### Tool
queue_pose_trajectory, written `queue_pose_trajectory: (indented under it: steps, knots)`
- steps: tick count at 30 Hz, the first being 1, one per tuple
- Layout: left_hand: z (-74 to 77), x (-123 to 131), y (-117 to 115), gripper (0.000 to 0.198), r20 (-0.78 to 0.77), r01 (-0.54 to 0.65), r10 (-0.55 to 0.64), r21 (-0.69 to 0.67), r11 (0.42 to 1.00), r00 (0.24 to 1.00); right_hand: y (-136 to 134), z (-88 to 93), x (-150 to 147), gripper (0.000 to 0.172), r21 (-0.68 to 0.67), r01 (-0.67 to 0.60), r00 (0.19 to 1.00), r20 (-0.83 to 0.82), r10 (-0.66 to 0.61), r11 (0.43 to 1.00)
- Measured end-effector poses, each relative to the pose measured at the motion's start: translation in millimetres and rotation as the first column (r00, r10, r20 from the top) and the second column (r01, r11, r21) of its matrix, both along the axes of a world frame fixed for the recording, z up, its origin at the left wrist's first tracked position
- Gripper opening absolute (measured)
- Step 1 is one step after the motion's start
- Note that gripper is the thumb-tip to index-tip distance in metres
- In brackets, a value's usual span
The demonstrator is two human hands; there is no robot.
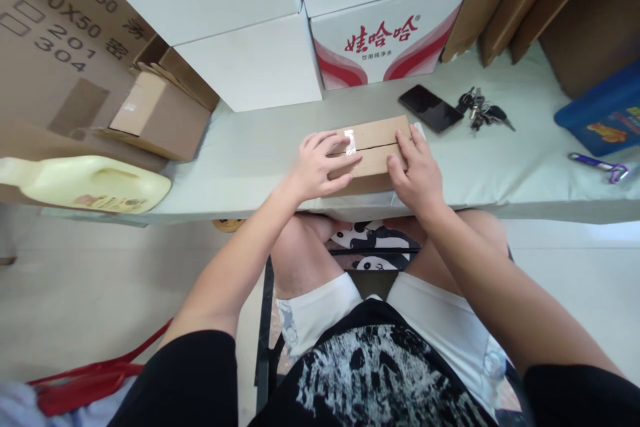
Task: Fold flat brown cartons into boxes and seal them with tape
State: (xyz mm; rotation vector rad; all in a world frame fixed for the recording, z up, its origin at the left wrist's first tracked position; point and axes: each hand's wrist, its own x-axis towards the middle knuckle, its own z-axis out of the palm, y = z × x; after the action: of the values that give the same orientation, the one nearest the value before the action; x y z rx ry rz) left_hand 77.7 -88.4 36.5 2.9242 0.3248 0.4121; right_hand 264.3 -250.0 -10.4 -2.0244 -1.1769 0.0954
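Note:
A small brown cardboard box [373, 130] lies near the front edge of the covered table, its two top flaps closed with a narrow seam between them. Across the seam, toward the left, is a short piece of shiny tape [349, 141]. My left hand [320, 163] rests over the left end of the box, fingers stretched and spread, the tips by the tape. At the right end, my right hand [415, 170] has its thumb and index finger on the top and its other fingers around the edge. Something pale shows beside those fingers, too unclear to name.
Behind the box stand white cartons [250, 60] and a printed carton [390, 33]. A phone [431, 107] and keys [483, 110] lie to the right, with a purple razor [600, 167] and a blue container [603, 113] farther over. A yellow jug [95, 183] and open box [163, 113] are left.

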Motion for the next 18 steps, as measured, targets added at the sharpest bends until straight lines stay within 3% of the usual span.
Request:
queue_pose_trajectory:
  steps: [6,14,18]
  knots:
    - [6.5,-6,-31,0.076,-0.165,-0.038,0.066,0.173,0.984,0.984,0,2.9,1,0.061,-0.037,-0.003,1.000,-0.018,0.003,0.999]
    - [10.4,-4,-30,0.068,-0.216,-0.035,0.073,0.173,0.984,0.974,-1,0.9,0,0.063,-0.007,-0.026,0.999,-0.037,0.025,1.000]
    - [10.6,-3,-29,0.068,-0.222,-0.045,0.082,0.167,0.985,0.972,-2,-9.9,17,0.060,0.120,-0.030,0.987,-0.156,0.049,0.992]
